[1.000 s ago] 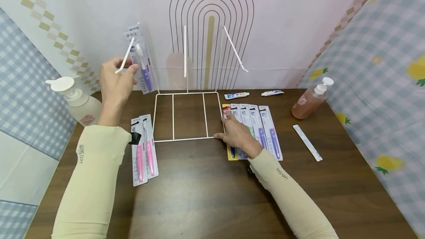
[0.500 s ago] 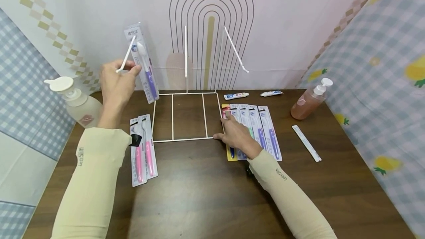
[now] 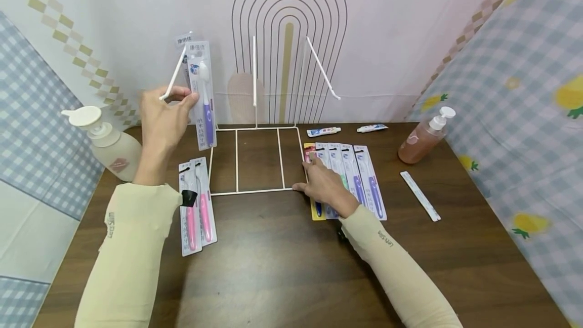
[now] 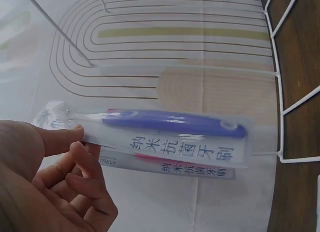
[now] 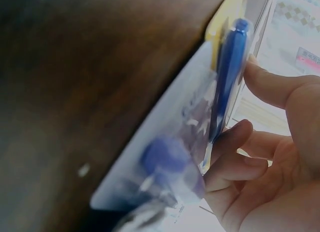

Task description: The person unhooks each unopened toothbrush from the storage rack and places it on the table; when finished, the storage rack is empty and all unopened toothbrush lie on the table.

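My left hand (image 3: 166,115) pinches a packaged purple toothbrush (image 3: 203,95) between thumb and fingers, upright beside the left hook (image 3: 175,72) of a white wire rack (image 3: 252,193). In the left wrist view, the thumb lies on the card end of this purple pack (image 4: 175,137). Behind it hangs another toothbrush pack (image 4: 200,170) with a bit of pink, mostly hidden. My right hand (image 3: 323,181) rests at the rack's front right corner, thumb at the front bar and fingers at the side bar. It partly covers a yellow-edged toothbrush pack (image 3: 318,211) with a blue handle.
Several toothbrush packs (image 3: 371,181) lie right of the rack, and two pink ones (image 3: 205,216) at left. Two small toothpaste tubes (image 3: 324,131) lie behind. A white pump bottle (image 3: 114,146) stands left, a pinkish pump bottle (image 3: 421,140) right, near a thin white packet (image 3: 420,195).
My left hand has drawn the purple toothbrush pack forward and to the right, away from the pack behind it, and turned it more upright. The right hand stays at the rack's corner.
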Tool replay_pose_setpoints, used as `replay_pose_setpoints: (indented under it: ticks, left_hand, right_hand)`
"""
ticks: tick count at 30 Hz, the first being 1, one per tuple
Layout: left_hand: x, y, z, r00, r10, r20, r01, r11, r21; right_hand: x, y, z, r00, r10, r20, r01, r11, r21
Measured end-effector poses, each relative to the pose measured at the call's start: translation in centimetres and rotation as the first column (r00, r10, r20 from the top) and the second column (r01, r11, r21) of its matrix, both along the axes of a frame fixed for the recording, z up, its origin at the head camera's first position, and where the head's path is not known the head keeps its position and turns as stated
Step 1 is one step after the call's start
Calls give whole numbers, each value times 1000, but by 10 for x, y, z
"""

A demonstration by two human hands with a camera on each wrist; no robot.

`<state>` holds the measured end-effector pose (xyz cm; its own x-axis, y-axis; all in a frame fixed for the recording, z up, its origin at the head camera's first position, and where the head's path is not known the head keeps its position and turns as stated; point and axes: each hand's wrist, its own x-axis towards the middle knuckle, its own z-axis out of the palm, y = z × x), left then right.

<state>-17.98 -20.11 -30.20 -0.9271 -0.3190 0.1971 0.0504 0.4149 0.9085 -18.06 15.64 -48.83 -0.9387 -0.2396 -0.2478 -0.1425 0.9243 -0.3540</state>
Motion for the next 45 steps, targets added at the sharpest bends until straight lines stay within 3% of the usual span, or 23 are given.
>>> replay_pose_setpoints:
  ticks: [4,11,17,24,30,39,45]
  left_hand:
    - [11,1,-8,999,-30,37,31,999,-26]
    - [33,-5,-28,989,-12,148,21,998,-57]
    - [53,-19,-48,981,-19,194,26,999,-34]
    - [76,-39,-70,962,76,263,-33,986,-165]
    - [96,-53,-93,925,161,343,-74,965,-252]
    - [113,-70,-109,866,150,478,-34,969,-243]
    - [116,-71,-117,856,112,505,-11,980,-199]
  right_hand:
    - [5,-2,11,1000,1,2,-1,1000,-3]
    - [13,-7,29,1000,7,16,-7,1000,-2]
    - [-2,1,-1,1000,25,-10,-25,1000,15]
    - [-7,4,-7,999,34,-17,-33,999,35]
    - [-7,5,-10,999,34,-26,-33,999,32]
    - [-7,4,-9,999,30,-24,-29,999,34]
    - [-7,4,-8,1000,28,-9,-27,999,30]
